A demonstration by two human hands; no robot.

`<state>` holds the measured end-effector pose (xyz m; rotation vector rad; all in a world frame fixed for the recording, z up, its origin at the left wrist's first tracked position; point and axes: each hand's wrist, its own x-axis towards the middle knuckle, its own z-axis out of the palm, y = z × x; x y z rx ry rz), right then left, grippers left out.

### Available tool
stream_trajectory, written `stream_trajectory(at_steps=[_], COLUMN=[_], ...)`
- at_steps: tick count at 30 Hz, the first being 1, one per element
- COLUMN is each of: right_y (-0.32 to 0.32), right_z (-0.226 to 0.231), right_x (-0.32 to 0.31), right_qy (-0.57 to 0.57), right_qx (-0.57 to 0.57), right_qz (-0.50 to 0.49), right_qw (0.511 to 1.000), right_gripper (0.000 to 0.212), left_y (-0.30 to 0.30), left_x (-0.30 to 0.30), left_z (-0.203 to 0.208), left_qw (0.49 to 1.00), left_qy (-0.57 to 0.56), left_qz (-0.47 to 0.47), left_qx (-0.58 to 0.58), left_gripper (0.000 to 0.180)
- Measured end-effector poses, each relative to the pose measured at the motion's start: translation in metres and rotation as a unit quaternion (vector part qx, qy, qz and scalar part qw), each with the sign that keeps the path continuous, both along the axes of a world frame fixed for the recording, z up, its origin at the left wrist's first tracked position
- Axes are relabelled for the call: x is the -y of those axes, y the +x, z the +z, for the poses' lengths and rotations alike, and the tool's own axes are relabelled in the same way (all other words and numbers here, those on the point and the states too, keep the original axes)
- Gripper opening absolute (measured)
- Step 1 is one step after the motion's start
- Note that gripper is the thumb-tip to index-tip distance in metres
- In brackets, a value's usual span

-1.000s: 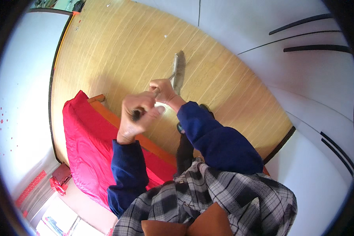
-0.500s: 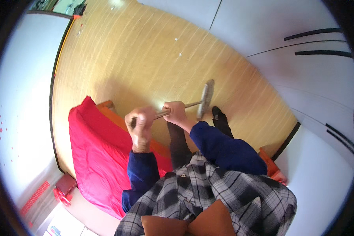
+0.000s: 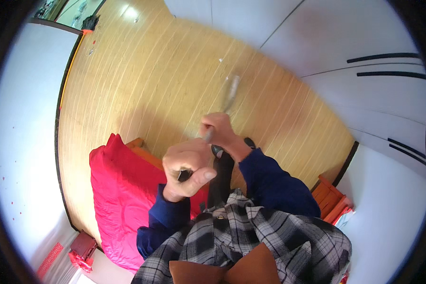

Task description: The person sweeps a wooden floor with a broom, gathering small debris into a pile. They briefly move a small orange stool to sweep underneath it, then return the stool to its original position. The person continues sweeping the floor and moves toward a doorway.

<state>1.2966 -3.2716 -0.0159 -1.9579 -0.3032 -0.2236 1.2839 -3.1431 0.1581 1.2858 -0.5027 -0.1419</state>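
A broom [image 3: 232, 90] slants away from me, its pale head blurred by motion over the wooden floor. Wrapped round the top of its handle is my left hand [image 3: 189, 165], the thumb lying along the side and the dark handle end showing in the curl of the fingers. Farther down the handle, my right hand [image 3: 218, 130] grips it with closed fingers. Just beyond the broom head lies a small white scrap [image 3: 220, 60]. My hands cover much of the handle.
To my left, a red cloth [image 3: 123, 189] covers a piece of furniture with an orange wooden edge. White cabinets [image 3: 326, 42] with black handles line the far right. Orange wooden furniture [image 3: 329, 199] stands at my right. A dark bundle [image 3: 91, 22] lies at the far left.
The broom head has swung forward and slightly left, away from my feet. Both hands have moved a little right, still holding the handle. My feet have shifted too.
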Motion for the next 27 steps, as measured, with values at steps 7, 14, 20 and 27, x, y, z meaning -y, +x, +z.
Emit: stream_trajectory(at_steps=[7,14,20,27], right_y=[0.039,0.167,0.218,0.224], right_z=[-0.098,-0.085,-0.032,-0.017], right_x=[0.043,-0.078,-0.058,0.035], right_qy=[-0.192,-0.043,0.054,-0.062], right_qx=[-0.12,-0.067,-0.036,-0.066], right_qz=[0.034,0.061,0.119,0.107], right_qw=[0.973,0.995,0.991,0.99], right_gripper=[0.015,0.016,0.013,0.014], left_y=[0.053,0.156,0.204,0.222], left_x=[-0.006,-0.068,-0.031,0.0], left_z=[-0.099,-0.047,0.0,-0.011], left_qw=[0.977,0.982,0.991,0.994], left_qy=[0.003,0.106,0.135,0.022], left_qz=[0.049,0.108,0.018,0.06], left_qx=[-0.207,-0.115,0.014,-0.086], left_gripper=[0.033,0.035,0.036,0.025])
